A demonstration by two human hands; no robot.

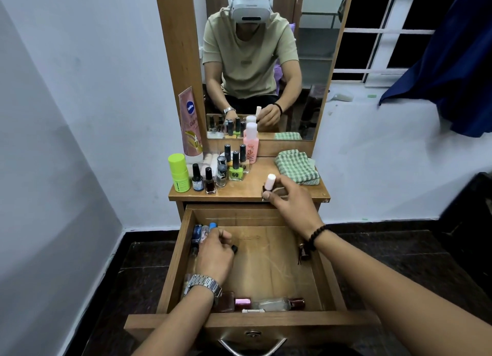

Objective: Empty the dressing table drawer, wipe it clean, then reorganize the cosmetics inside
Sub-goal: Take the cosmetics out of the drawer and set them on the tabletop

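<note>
The wooden drawer [266, 323] of the dressing table is pulled out. My left hand [214, 254] is inside it at the left, fingers curled round a small black-capped item; beside it stand small bottles [203, 232], one with a blue cap. My right hand [290, 198] holds a white-capped bottle [270, 182] upright at the front edge of the table top [253, 190]. Along the drawer's front lie a few bottles [269, 303]. A small dark bottle [303, 251] rests at the drawer's right wall.
On the table top stand several nail polish bottles [235, 168], a green tube [179, 176], a pink bottle [250, 144] and a tall pink tube [190, 124]. A folded green checked cloth [296, 166] lies at the right. A mirror [266, 62] rises behind.
</note>
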